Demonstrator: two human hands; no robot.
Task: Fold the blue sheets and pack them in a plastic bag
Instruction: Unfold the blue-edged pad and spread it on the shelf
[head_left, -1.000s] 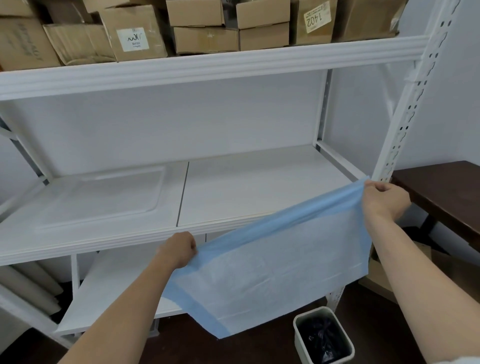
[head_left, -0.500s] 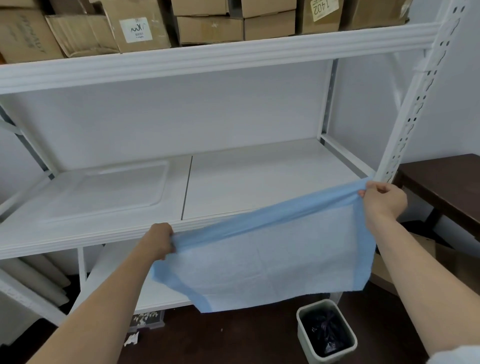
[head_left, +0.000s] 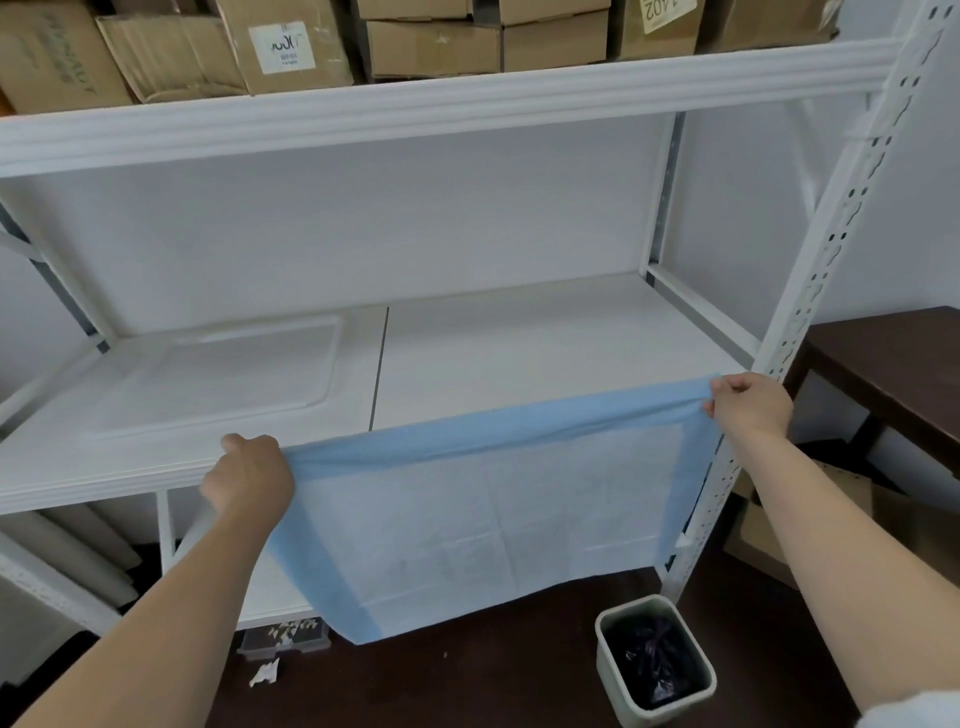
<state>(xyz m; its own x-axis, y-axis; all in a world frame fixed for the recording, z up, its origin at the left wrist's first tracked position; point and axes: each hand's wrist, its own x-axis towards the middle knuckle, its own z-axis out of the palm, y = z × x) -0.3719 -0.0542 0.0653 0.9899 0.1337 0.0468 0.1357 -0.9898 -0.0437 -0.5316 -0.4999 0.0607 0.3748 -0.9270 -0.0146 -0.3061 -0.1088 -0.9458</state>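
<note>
The white shelf (head_left: 519, 358) spans the scene, its near edge just behind the blue sheet (head_left: 483, 525). The sheet hangs down from its top edge, long axis running left to right between 2 pinched corners: the left hand (head_left: 248, 475) clamps the left corner, the right hand (head_left: 748, 402) the right. Both hands are equally placed for laying it flat. Near right, the bin (head_left: 655, 660) holds a dark liner; the plastic bag isn't visible.

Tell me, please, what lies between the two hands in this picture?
In the head view, the top edge of the blue sheet stretches from the left hand to the right hand, along the front of the white shelf. Nothing else lies there.
</note>
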